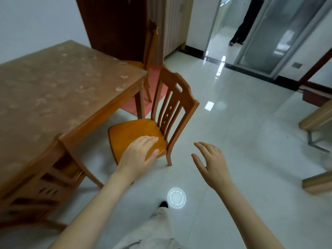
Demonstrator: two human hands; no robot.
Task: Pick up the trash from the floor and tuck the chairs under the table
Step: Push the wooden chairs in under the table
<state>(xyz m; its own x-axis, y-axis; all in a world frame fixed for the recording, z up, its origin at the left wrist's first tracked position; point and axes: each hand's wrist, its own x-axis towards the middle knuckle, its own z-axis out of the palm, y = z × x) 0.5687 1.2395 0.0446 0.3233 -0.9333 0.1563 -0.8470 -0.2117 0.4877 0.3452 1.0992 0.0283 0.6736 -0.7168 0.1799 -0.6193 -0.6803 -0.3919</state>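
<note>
The chair (138,131) that needs tucking stands pulled out from the table (53,87), off its long side near the far corner, seat toward the table and back away from it. The left hand (138,156) lies over the seat's corner farthest from the table, fingers (147,141) straight and close together, thumb apart along the seat's edge; whether the palm presses the wood or hovers just above it I cannot tell. The right hand (212,165) hangs in the air farther from the table, fingers (206,148) spread and holding nothing. A push from that one corner could go wrong: it would likely swing the chair askew, so a front leg catches the table's leg instead of sliding under. Stepping forward is the other risk, since a white plastic lid (176,198), probably the trash, lies on the glossy floor well out from the table, just beside the shoe (163,204), and could be trodden on or kicked. The seat is directly under the left fingers; the chair's back rises just beyond them, between the two hands and nearer the left. A second chair (41,187) sits already tucked at the table's near end.
</note>
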